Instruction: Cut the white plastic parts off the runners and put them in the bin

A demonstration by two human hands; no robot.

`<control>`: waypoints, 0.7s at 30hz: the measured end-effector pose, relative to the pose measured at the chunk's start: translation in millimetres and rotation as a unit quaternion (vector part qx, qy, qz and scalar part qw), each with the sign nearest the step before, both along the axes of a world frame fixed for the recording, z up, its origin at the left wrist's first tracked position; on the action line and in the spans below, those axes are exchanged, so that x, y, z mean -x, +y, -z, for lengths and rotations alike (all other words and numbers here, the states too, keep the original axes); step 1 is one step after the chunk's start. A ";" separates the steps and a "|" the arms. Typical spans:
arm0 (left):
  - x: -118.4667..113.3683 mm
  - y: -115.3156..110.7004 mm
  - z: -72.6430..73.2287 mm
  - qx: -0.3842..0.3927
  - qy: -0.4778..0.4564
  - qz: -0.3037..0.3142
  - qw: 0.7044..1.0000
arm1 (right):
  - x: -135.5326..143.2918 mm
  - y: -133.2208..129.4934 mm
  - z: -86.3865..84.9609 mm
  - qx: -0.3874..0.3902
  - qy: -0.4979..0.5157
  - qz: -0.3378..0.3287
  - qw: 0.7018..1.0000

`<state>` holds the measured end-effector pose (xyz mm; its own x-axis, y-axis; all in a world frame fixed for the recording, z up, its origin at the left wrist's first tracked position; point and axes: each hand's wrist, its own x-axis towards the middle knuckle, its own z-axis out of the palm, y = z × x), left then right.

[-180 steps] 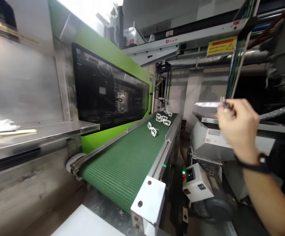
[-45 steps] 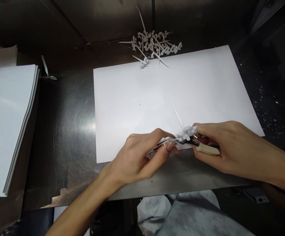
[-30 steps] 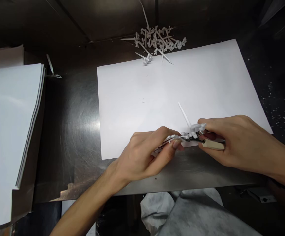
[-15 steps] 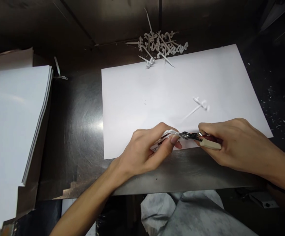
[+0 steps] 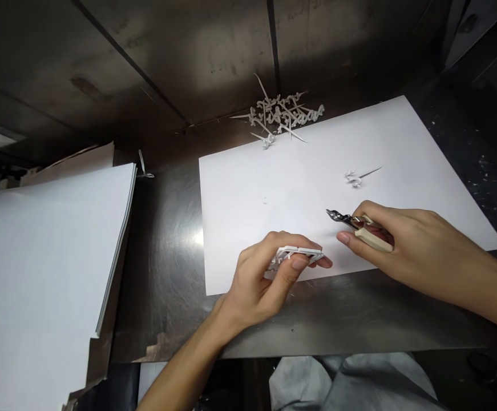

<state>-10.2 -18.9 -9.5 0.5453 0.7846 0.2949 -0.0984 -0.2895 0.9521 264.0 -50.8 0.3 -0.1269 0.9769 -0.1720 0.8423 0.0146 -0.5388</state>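
"Pinching what, were we, over the white sheet's [image 5: 239, 211] near edge?"

"A plastic frame [image 5: 303, 250] in our left hand [image 5: 252, 285], likely for steadiness; our right hand [image 5: 428, 240] gripped nippers [image 5: 374, 240] over the sheet, near a sprue [image 5: 354, 181]."

Our left hand [image 5: 261, 279] and right hand [image 5: 419, 240] are bare, with short thumbnails [image 5: 299, 264]. Behind the fingers, our forearms [image 5: 192, 359] show uncovered. Nearer us than the fingers, our loose clothing [image 5: 376, 385] is pale grey, mottled darker, falling in soft, rounded folds.
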 end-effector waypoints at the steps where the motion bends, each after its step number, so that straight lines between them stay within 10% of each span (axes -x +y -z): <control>1: -0.2 -0.5 0.7 0.000 -0.006 0.000 1.000 | 0.1 0.0 1.6 -0.004 -0.008 -0.001 1.000; 21: -5.6 0.7 8.9 -0.064 -0.055 0.008 0.996 | -1.8 -2.3 9.9 0.033 -0.037 -0.002 0.999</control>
<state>-4.7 -18.2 -18.4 0.5166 0.7281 0.4506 -0.2059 -0.4052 0.8907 265.8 -53.1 -9.6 -0.1148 0.9625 -0.2458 0.8795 -0.0166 -0.4756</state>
